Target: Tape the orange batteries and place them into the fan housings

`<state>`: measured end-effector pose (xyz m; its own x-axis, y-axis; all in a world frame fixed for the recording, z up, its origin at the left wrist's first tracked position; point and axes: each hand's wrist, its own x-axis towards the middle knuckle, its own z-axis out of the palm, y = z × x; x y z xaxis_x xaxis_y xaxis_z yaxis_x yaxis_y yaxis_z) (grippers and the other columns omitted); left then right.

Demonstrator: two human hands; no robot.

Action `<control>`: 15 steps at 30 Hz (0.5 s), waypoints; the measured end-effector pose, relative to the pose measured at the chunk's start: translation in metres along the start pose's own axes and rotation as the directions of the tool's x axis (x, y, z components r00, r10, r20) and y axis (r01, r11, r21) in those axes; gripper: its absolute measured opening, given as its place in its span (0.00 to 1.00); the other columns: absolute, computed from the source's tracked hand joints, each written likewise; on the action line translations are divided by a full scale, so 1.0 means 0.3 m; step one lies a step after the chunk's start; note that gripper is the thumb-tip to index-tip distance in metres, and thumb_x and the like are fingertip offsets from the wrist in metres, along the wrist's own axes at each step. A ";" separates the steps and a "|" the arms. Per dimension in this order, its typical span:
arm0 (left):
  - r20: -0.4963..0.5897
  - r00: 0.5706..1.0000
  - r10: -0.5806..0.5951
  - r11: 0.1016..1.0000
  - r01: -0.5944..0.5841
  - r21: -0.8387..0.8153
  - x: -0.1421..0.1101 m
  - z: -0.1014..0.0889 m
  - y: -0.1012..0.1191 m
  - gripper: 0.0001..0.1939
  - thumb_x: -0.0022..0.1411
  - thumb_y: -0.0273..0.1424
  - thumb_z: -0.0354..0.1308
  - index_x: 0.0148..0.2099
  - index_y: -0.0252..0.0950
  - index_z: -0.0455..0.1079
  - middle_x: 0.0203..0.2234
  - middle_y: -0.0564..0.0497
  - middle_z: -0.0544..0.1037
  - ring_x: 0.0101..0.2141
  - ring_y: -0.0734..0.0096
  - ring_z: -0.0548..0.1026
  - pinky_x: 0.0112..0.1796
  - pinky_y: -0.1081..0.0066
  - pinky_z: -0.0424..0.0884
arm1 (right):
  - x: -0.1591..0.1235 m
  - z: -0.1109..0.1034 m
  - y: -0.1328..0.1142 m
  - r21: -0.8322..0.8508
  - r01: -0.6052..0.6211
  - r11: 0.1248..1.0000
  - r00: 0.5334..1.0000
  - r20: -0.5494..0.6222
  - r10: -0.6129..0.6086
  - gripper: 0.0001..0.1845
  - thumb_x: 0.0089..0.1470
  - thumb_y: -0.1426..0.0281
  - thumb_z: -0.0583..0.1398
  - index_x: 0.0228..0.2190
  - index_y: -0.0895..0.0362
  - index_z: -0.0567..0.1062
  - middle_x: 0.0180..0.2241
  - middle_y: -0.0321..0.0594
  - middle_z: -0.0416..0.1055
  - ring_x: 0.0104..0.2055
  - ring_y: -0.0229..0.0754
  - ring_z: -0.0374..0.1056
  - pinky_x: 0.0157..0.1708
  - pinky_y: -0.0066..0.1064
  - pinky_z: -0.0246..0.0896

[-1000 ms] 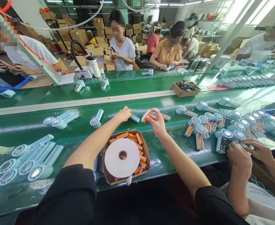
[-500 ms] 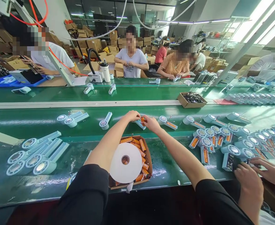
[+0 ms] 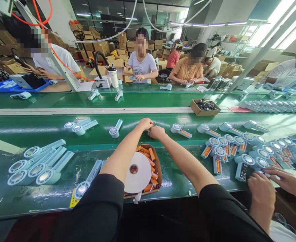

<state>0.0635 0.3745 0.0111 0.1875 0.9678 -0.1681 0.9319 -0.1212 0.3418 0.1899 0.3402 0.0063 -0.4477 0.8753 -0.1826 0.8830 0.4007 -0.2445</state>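
Observation:
Over the near green belt, my left hand [image 3: 146, 123] is closed at the far end of a light-blue housing [image 3: 148, 130], mostly hidden behind my fingers. My right hand [image 3: 158, 132] is curled into it from the right, touching close beside the left. Whether the orange battery is in the housing cannot be seen. Below my forearms, a cardboard box [image 3: 159, 164] holds several orange batteries [image 3: 152, 154]. A large white paper roll [image 3: 141, 174] lies on top of them. Beside my left sleeve rests another round-headed housing [image 3: 81, 190].
More housings [image 3: 47, 176] lie at the left; a crowded group with orange batteries [image 3: 217, 164] fills the right. A co-worker's hands [image 3: 262, 191] work at the right edge. A small carton of black parts [image 3: 205, 107] stands on the divider. Other people sit across the belt.
My right fingers have closed over the spot where the orange battery showed, and it is hidden now. My forearms shifted slightly, uncovering the housing by my left sleeve.

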 end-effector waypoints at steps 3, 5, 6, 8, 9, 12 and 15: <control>-0.038 0.999 0.029 0.999 -0.029 -0.013 -0.076 -0.049 0.044 0.18 0.75 0.41 0.58 0.59 0.37 0.74 0.56 0.43 0.78 0.53 0.57 0.78 0.55 0.52 0.76 | -0.075 -0.020 0.048 0.128 0.070 0.989 0.994 -0.097 -0.058 0.22 0.63 0.74 0.59 0.57 0.54 0.79 0.57 0.52 0.79 0.60 0.53 0.75 0.58 0.42 0.69; -0.073 0.994 0.076 0.997 -0.077 -0.022 -0.199 -0.073 0.052 0.19 0.76 0.39 0.53 0.63 0.38 0.73 0.58 0.41 0.78 0.57 0.55 0.76 0.59 0.51 0.72 | -0.197 0.011 0.126 0.212 0.105 0.972 0.979 -0.191 -0.064 0.28 0.63 0.78 0.55 0.61 0.54 0.75 0.63 0.49 0.75 0.63 0.48 0.72 0.60 0.39 0.69; -0.082 0.991 0.107 0.994 -0.109 -0.028 -0.284 -0.077 0.047 0.20 0.76 0.38 0.52 0.63 0.39 0.73 0.59 0.42 0.78 0.59 0.55 0.75 0.61 0.53 0.70 | -0.277 0.045 0.175 0.255 0.105 0.961 0.972 -0.232 -0.045 0.28 0.63 0.77 0.55 0.62 0.56 0.74 0.64 0.50 0.74 0.62 0.47 0.73 0.59 0.39 0.70; -0.043 0.981 0.191 0.980 -0.192 -0.044 -0.490 -0.066 0.018 0.19 0.72 0.41 0.57 0.61 0.44 0.76 0.58 0.48 0.80 0.59 0.57 0.75 0.61 0.59 0.70 | -0.451 0.140 0.278 0.480 0.147 0.865 0.925 -0.377 0.052 0.22 0.61 0.71 0.59 0.55 0.57 0.80 0.57 0.50 0.79 0.50 0.46 0.79 0.48 0.39 0.76; 0.036 0.965 0.258 0.965 -0.256 -0.065 -0.600 -0.051 -0.003 0.18 0.66 0.43 0.63 0.56 0.48 0.79 0.54 0.52 0.82 0.56 0.58 0.77 0.58 0.62 0.72 | -0.537 0.192 0.323 0.610 0.182 0.771 0.897 -0.425 0.124 0.17 0.59 0.67 0.63 0.47 0.56 0.83 0.48 0.47 0.83 0.41 0.46 0.80 0.42 0.39 0.77; 0.272 0.868 0.415 0.906 -0.423 -0.030 -0.892 0.015 -0.070 0.35 0.50 0.50 0.73 0.61 0.53 0.76 0.61 0.50 0.79 0.63 0.46 0.73 0.62 0.54 0.70 | -0.734 0.315 0.386 0.853 0.150 0.500 0.880 -0.346 0.326 0.17 0.47 0.56 0.72 0.36 0.54 0.86 0.30 0.40 0.83 0.29 0.43 0.77 0.31 0.34 0.74; 0.236 0.927 0.291 0.945 -0.317 0.084 -1.053 0.076 -0.109 0.46 0.52 0.46 0.74 0.72 0.52 0.65 0.68 0.47 0.72 0.71 0.39 0.60 0.70 0.39 0.55 | -0.801 0.337 0.334 0.950 0.132 0.283 0.857 -0.252 0.449 0.22 0.36 0.53 0.78 0.31 0.55 0.85 0.30 0.42 0.84 0.28 0.43 0.77 0.25 0.30 0.71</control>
<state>-0.0190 0.0677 0.0318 0.5180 0.8101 -0.2748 0.8468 -0.4401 0.2989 0.3718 0.1427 -0.0707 0.0487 0.9985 -0.0261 0.0568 -0.0288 -0.9980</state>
